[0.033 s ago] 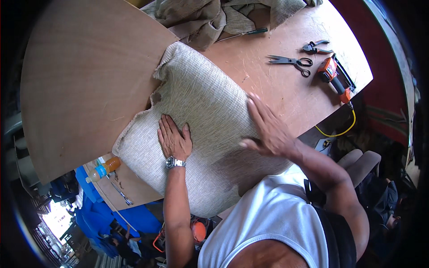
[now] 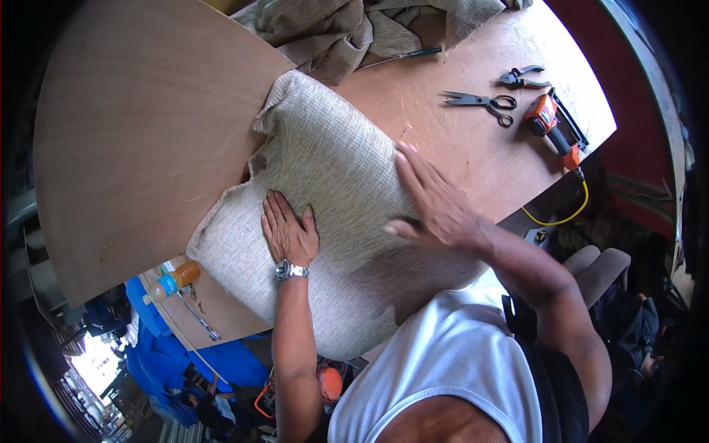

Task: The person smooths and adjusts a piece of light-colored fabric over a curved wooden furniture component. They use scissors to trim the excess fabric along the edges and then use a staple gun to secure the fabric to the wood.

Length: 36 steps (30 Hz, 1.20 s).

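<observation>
**Base:** What do you have under the hands?

**Operator:** I have a pale woven fabric piece (image 2: 336, 173) lying in the middle of my view, on the wooden table (image 2: 476, 166). Its left edge, ragged and curling, lies along a large wooden board (image 2: 148, 148). Its lower end reaches toward the wearer's white top (image 2: 450, 347).

**Base:** Left hand?

**Operator:** Left hand (image 2: 290, 236) flat on the fabric, palm down. Fingers straight, side by side, thumb apart; nothing pinched. Silver wristwatch (image 2: 290, 270) on that arm.

**Base:** And the right?

**Operator:** Right hand (image 2: 443, 214) at the fabric's right edge, fingers stretched out, thumb held well away from them. Grip spread. I cannot tell how firmly it presses, or whether the whole palm touches.

**Base:** Surroundings?

**Operator:** Upper right, on bare wood: black scissors (image 2: 484, 101), partly open; pliers (image 2: 511, 78) just beyond; beside them an orange-and-black gun-shaped tool (image 2: 543, 112) with a yellow hose (image 2: 586, 196) trailing off the table edge. Crumpled fabric (image 2: 332, 33) heaped at the far side. Lower left, I log a bottle (image 2: 177, 279) of amber liquid, tipped on its side.
</observation>
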{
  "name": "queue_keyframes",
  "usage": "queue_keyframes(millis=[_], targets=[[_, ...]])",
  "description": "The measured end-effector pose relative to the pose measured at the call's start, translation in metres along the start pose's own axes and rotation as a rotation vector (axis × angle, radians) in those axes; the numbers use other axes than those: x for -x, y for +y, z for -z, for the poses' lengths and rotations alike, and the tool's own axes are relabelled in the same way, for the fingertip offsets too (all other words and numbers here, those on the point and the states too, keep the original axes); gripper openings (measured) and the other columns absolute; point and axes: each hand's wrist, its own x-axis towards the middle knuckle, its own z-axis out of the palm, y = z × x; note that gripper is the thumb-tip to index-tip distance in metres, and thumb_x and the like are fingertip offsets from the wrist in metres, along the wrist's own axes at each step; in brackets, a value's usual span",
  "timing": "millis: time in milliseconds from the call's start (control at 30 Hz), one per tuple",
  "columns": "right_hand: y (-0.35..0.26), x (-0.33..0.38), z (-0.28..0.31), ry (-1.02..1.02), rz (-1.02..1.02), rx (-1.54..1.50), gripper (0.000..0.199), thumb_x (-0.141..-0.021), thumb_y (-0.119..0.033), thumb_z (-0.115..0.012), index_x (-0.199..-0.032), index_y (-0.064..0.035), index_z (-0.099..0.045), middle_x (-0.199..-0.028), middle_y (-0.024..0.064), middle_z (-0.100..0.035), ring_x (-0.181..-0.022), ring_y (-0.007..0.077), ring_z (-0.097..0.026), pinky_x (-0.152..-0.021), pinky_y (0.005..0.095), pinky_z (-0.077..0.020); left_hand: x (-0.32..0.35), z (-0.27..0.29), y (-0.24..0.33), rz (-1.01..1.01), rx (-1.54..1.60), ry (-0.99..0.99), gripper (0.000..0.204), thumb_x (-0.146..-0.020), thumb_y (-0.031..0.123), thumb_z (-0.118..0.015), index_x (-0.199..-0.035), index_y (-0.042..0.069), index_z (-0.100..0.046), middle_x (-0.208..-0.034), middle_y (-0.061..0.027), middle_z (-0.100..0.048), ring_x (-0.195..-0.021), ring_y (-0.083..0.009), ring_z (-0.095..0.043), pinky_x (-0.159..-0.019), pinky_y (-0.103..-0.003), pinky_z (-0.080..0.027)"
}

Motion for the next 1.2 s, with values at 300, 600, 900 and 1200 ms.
queue_keyframes(millis=[300, 600, 900, 1200], targets=[[-0.041, -0.186, -0.025, -0.042, 0.061, 0.604, 0.080, -0.097, -0.051, -0.056, -0.161, -0.0074, -0.034, -0.171, 0.0180, -0.014, -0.148, 0.0576, -0.022, -0.103, 0.0737, -0.0424, -0.001, -0.005, 0.008, 0.018, 0.042, -0.007, 0.082, -0.104, 0.051, -0.040, -0.158, -0.009, -0.025, -0.167, -0.0263, -0.024, -0.157, -0.0406, -0.017, -0.127, -0.053, -0.011], [-0.043, -0.211, -0.053, 0.023, -0.083, 0.663, 0.062, -0.097, -0.039, -0.055, -0.153, -0.0127, -0.051, -0.169, 0.0135, -0.021, -0.139, 0.0651, -0.028, -0.082, 0.0778, -0.0476, -0.031, -0.008, 0.058, -0.262, 0.353, 0.167, 0.069, -0.107, 0.049, -0.032, -0.155, -0.001, -0.039, -0.161, -0.0290, -0.035, -0.149, -0.0513, -0.031, -0.122, -0.061, -0.020], [0.069, -0.006, 0.008, 0.093, 0.123, -0.431, 0.084, -0.105, -0.060, -0.040, -0.161, 0.0007, -0.025, -0.165, 0.0274, -0.027, -0.154, 0.0404, -0.026, -0.126, 0.0512, -0.0256, -0.091, -0.019, 0.003, -0.209, 0.263, 0.157, 0.074, -0.108, 0.053, -0.021, -0.155, 0.000, -0.039, -0.157, -0.0265, -0.043, -0.145, -0.0445, -0.038, -0.119, -0.057, -0.026], [0.005, 0.191, -0.026, -0.060, -0.211, -0.101, 0.115, -0.091, -0.083, -0.041, -0.160, 0.0062, -0.016, -0.167, 0.0306, -0.016, -0.156, 0.0454, -0.014, -0.126, 0.0578, -0.0128, -0.093, -0.007, 0.009, -0.280, 0.330, 0.159, 0.076, -0.107, 0.053, -0.020, -0.152, -0.005, -0.041, -0.156, -0.0283, -0.042, -0.144, -0.0456, -0.039, -0.120, -0.054, -0.027]])
